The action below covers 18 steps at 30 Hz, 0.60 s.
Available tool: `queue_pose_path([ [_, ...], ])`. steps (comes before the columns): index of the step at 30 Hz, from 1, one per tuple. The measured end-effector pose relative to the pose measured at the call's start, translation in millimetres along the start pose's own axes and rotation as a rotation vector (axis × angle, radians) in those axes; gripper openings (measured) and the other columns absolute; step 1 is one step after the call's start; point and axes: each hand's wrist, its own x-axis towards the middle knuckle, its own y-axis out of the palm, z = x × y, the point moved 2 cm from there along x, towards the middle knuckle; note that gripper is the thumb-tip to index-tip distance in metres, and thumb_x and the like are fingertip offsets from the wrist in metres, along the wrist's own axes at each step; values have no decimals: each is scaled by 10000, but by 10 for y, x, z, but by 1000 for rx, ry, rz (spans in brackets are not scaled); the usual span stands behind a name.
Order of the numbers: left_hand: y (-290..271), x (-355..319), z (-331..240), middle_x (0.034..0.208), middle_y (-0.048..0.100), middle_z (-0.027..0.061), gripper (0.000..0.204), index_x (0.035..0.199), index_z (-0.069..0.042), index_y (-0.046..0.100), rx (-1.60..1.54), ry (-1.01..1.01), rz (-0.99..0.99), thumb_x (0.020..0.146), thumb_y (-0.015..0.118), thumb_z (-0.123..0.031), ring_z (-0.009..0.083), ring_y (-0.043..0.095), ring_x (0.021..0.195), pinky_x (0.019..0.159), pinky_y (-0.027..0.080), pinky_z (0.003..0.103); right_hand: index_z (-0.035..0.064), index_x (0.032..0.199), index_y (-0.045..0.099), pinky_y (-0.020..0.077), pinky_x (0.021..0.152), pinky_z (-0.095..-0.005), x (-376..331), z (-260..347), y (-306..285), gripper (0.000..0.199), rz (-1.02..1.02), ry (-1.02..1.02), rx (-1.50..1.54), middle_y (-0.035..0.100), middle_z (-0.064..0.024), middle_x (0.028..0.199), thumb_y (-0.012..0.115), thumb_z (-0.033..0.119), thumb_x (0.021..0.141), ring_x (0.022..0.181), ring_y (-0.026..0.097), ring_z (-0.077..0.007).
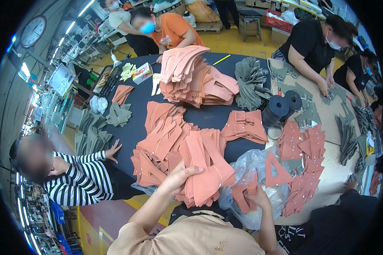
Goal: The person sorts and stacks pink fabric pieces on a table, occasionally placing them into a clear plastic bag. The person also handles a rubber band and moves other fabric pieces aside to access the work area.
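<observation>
My left hand [177,178] grips the near edge of a banded bundle of salmon-coloured cut pieces [204,170], thumb on top and fingers underneath. These flat pieces have rows of small holes and look like leather or suede. With my right hand [259,199] I hold a smaller banded bundle of salmon pieces [239,196] over a clear plastic bag [266,197]. Beyond my left hand lies a heap of similar salmon bundles [159,142]. A single triangular salmon piece [276,170] rests at the bag's right side.
A tall salmon stack [183,70] stands on the dark table [204,117]. Salmon pieces with buckles [244,126], dark rolls [277,108] and grey-green bundles [251,80] lie farther off. A person in stripes [83,178] is at the left; others work around the table.
</observation>
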Motion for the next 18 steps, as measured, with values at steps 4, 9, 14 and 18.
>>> queue_pose_path([
  [4,-39,-53,54,1240,528,112,724,1408,-3,330,-20,26,-8,800,698,-139,209,578,1096,929,503,342,-63,1074,501,503,827,-451,-28,71,120,621,-189,-76,-177,631,-259,984,828,239,641,965,620,-426],
  [9,-38,-90,78,1236,535,112,701,1390,1,354,-1,33,-4,797,701,-139,207,580,1096,923,506,340,-42,1048,480,498,772,-499,-116,274,311,581,-410,64,-352,634,-278,952,817,239,667,910,616,-456],
  [14,-100,-147,100,1053,638,88,521,1246,-1,495,21,80,-63,794,713,-143,192,652,940,843,546,344,-23,1157,415,500,742,-517,-338,514,179,656,-384,142,-294,653,-284,915,788,281,711,861,624,-470],
  [18,-272,-181,146,907,665,77,292,1022,-14,590,15,72,-147,779,720,-111,180,667,823,765,560,329,0,1219,383,506,760,-516,-688,546,26,708,-400,117,-267,645,-304,971,768,343,733,909,628,-464],
])
